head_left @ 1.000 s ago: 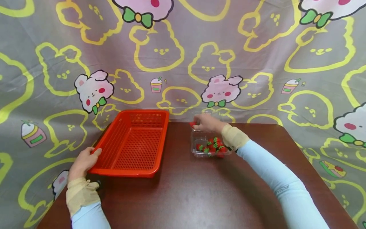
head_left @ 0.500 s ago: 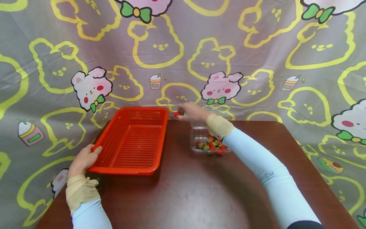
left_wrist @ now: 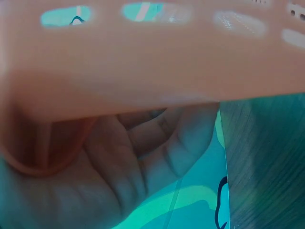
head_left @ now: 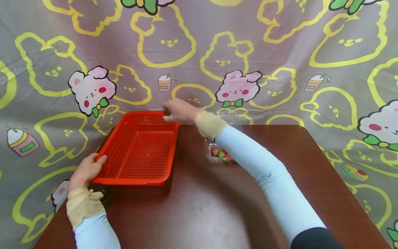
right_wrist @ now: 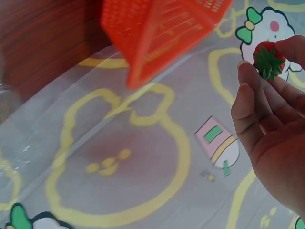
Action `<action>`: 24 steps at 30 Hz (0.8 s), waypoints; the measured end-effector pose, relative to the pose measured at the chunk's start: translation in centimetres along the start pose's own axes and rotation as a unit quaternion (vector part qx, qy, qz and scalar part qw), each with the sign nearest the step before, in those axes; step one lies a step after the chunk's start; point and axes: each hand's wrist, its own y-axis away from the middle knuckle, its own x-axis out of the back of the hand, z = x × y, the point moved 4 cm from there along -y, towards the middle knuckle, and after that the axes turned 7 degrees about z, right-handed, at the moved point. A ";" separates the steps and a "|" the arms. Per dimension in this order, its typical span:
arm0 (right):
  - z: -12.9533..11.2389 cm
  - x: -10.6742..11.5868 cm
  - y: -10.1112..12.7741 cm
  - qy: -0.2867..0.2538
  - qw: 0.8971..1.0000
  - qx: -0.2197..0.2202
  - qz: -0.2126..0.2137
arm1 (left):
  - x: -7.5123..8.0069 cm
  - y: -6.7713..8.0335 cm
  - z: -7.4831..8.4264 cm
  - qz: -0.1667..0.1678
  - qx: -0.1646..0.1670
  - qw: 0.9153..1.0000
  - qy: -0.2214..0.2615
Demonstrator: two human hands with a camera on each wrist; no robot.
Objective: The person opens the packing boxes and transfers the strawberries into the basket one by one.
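Note:
My left hand [head_left: 85, 170] grips the near left part of the rim of a red plastic basket [head_left: 130, 181]. The basket has perforated walls and floor, and no contents show in it. In the left wrist view the fingers of the left hand [left_wrist: 119, 162] pass beneath the blurred basket edge [left_wrist: 143, 71]. Over the basket's far right corner is my right hand [head_left: 181, 111]. Between thumb and fingertips that hand pinches a strawberry [right_wrist: 269, 59], its green leaves facing the wrist camera. In the head view the fingers mostly hide the berry.
A clear plastic box [head_left: 206, 157] with several strawberries [head_left: 222, 154] stands right of the basket, partly covered by my right arm; its raised clear lid [head_left: 231, 119] is behind. A patterned cloth [head_left: 177, 45] hangs along the back of the brown table [head_left: 199, 207].
My right hand has moved left with the strawberry, from above the clear box to the basket's far right corner. The left hand keeps its grip on the rim. The head view has tilted slightly downward.

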 end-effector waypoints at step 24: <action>-5.5 -6.2 -8.1 0.080 0.992 -0.093 -0.027 | -0.7 0.0 0.0 0.002 0.016 1.000 0.027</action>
